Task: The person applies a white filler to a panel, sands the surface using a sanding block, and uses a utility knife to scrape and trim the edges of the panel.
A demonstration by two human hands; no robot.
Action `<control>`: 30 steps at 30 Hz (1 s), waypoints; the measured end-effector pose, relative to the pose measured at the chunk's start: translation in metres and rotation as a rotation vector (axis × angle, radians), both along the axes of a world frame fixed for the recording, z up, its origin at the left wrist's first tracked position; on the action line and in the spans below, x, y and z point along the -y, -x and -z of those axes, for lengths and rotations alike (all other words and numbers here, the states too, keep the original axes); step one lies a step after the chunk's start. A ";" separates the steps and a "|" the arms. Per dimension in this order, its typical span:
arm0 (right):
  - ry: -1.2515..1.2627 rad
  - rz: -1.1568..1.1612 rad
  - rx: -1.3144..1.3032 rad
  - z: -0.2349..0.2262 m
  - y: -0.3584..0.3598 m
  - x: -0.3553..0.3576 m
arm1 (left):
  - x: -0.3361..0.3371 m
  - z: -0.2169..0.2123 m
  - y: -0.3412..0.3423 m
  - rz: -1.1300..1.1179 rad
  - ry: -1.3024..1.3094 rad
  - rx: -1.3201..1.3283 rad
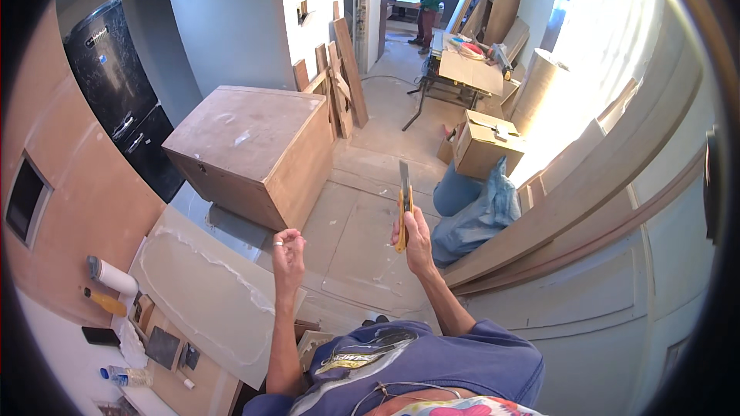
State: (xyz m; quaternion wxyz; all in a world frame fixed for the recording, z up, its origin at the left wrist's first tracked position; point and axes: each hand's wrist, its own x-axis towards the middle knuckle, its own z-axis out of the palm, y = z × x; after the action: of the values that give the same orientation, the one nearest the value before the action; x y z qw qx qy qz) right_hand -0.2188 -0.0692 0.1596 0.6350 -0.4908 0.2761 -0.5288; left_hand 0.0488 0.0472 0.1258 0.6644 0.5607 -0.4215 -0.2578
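Note:
In my right hand, raised in front of me, I grip a utility knife with a yellow handle. Its long grey blade is out and points away from me. My left hand is held up at about the same height, well apart from the knife. Its fingers are curled in, one wears a ring, and nothing shows between them. Below and left of it lies a pale board with a ragged, torn line along its surface. Beyond that hand stands a large wooden box with a closed lid.
At left, a bench carries a paper roll, a bottle and small tools. A cardboard box and blue plastic bag stand at right beside long boards. Farther off are a cluttered worktable and a standing person.

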 end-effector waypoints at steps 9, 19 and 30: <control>-0.117 -0.052 0.034 0.032 -0.024 -0.023 | -0.045 0.020 -0.027 0.171 -0.488 1.161; -0.116 -0.084 0.005 0.020 -0.043 -0.036 | -0.066 0.019 -0.027 0.372 -0.457 1.057; -0.230 -0.121 0.004 0.029 -0.061 -0.063 | -0.077 0.036 -0.033 0.349 -0.262 0.978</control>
State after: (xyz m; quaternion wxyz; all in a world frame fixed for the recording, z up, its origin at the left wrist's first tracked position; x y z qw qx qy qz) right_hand -0.1575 -0.0066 0.1301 0.7185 -0.4292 0.3036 -0.4554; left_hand 0.0816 0.1239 0.0899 0.2624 0.6152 -0.7331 -0.1236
